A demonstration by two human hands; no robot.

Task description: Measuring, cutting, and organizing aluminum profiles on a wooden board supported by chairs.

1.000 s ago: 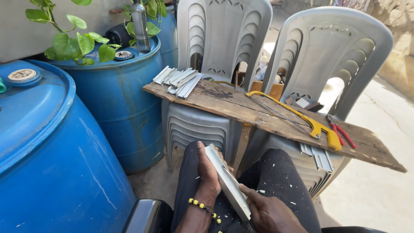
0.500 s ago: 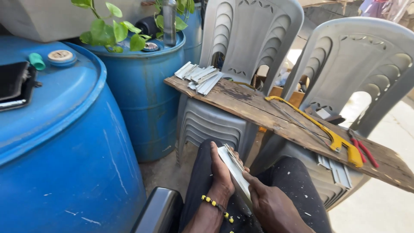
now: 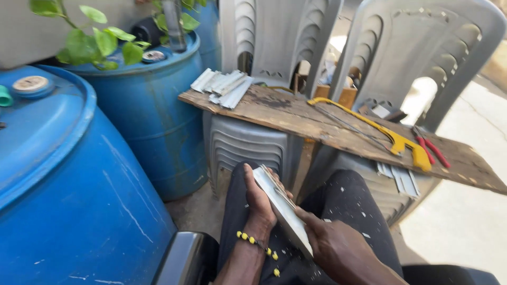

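A metal strip is clasped over the lap in both grips, left hand and right hand; a plank lies ahead.

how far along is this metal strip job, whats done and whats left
Done, it seems: a pile of cut strips lies at the plank's far end, more strips on the chair seat beneath. In hand: the left hand and right hand hold one strip over the lap. The hacksaw and pliers lie idle on the plank. How many remain can't be told.
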